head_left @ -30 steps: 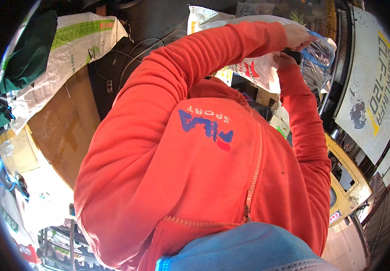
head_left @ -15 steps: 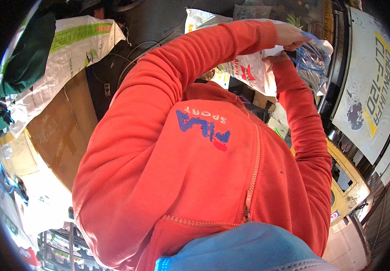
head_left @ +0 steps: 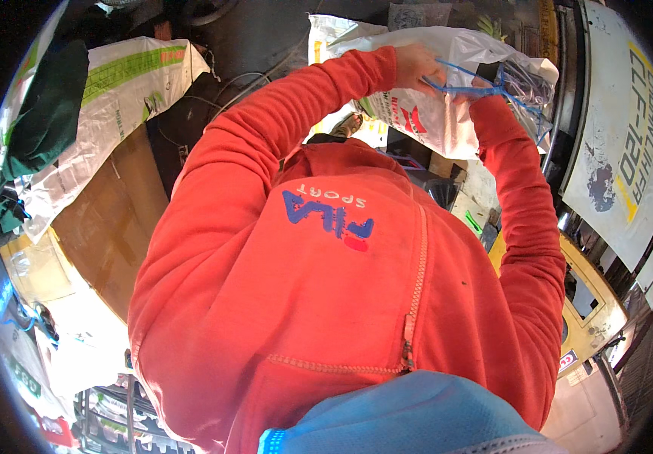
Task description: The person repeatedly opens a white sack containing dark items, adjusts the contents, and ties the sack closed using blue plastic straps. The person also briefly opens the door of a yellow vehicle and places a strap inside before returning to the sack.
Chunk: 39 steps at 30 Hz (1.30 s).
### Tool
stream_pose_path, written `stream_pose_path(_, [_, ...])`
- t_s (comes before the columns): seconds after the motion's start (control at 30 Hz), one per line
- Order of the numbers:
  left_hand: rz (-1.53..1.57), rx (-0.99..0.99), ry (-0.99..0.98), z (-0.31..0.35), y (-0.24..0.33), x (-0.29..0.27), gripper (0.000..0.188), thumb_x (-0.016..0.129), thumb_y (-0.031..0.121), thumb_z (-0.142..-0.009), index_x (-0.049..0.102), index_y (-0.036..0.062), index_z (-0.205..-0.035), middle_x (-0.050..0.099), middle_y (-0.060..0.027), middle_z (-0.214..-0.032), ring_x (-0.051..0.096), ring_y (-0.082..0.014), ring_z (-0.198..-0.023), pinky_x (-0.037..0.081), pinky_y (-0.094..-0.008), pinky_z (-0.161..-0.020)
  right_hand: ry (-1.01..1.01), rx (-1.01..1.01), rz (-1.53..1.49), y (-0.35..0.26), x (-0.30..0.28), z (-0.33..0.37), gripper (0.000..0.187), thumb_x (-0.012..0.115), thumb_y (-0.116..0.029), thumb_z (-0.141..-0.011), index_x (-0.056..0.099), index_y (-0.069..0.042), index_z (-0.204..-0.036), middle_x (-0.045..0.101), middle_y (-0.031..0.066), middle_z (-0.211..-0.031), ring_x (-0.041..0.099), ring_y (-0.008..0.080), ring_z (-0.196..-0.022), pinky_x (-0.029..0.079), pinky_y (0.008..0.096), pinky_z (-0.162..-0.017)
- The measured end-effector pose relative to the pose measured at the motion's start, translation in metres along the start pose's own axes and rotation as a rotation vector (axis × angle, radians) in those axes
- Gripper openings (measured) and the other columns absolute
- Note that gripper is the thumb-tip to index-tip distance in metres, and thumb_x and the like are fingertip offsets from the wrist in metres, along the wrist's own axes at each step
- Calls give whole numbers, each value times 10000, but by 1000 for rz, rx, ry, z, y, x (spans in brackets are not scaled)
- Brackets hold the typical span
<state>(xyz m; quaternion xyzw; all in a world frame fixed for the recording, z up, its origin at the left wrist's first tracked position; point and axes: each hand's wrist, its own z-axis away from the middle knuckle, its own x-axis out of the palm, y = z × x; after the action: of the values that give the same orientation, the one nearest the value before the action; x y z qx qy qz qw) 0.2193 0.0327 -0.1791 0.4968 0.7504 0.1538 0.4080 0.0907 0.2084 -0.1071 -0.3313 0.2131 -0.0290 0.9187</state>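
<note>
A white plastic sack (head_left: 432, 125) with red print lies at the top right, its mouth gathered toward the right. Blue string (head_left: 459, 90) runs across it and loops down over the crumpled clear plastic (head_left: 530, 79) at its end. My left hand (head_left: 417, 66) is closed on one part of the string, left of the other hand. Close to the sack's surface, my right hand (head_left: 471, 92) is closed at the string too; its fingers are partly hidden by the string and shadow. The string stretches between both hands.
A pale machine panel (head_left: 621, 136) stands at the right, above a yellow metal frame (head_left: 591, 303). On the left are another white-and-green sack (head_left: 114, 98), dark green cloth (head_left: 46, 113) and a cardboard box (head_left: 107, 219). Cables (head_left: 247, 79) lie on the dark floor.
My left hand has moved left and slightly down, away from the right one, drawing the blue string out between them. The right hand has shifted slightly right.
</note>
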Motion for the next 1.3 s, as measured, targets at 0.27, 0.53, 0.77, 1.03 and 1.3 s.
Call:
stream_pose_path(0.27, [4,-242,61,-2,21,15,310,668,371,-728,628,136,-928,596,-96,-684,587,-302,-647,445,-394,-587,-101,23,-26,-8,-5,-4,508,711,-183,-654,511,-4,-1086,603,83,-962,576,169,-798,470,304,-707])
stream_pose_path(0.53, [48,-505,36,-11,36,22,263,629,338,-765,631,132,-927,631,-124,-774,599,-319,-704,459,-387,-621,418,-244,430,22,12,7,313,650,-221,-719,495,-16,-896,578,153,-808,582,283,-756,448,389,-631])
stream_pose_path(0.77, [98,-467,-127,-19,23,11,215,597,200,-735,636,119,-931,641,-113,-820,610,-288,-762,467,-351,-673,374,-305,617,35,0,-4,300,629,-214,-739,471,3,-873,572,189,-817,580,362,-776,456,415,-635])
stream_pose_path(1.03, [61,-468,-295,-20,33,-17,228,615,183,-722,635,78,-924,636,-99,-760,604,-219,-707,460,-320,-656,355,-55,446,-18,18,25,407,670,-233,-716,536,-14,-1032,609,144,-903,588,246,-786,469,328,-677])
stream_pose_path(1.3, [542,-401,-482,-52,46,-89,225,610,168,-764,621,13,-928,585,-7,-699,493,-77,-646,423,-260,-595,886,-592,1021,-57,98,98,287,624,-199,-746,589,-87,-1009,570,153,-1013,533,309,-896,396,416,-792])
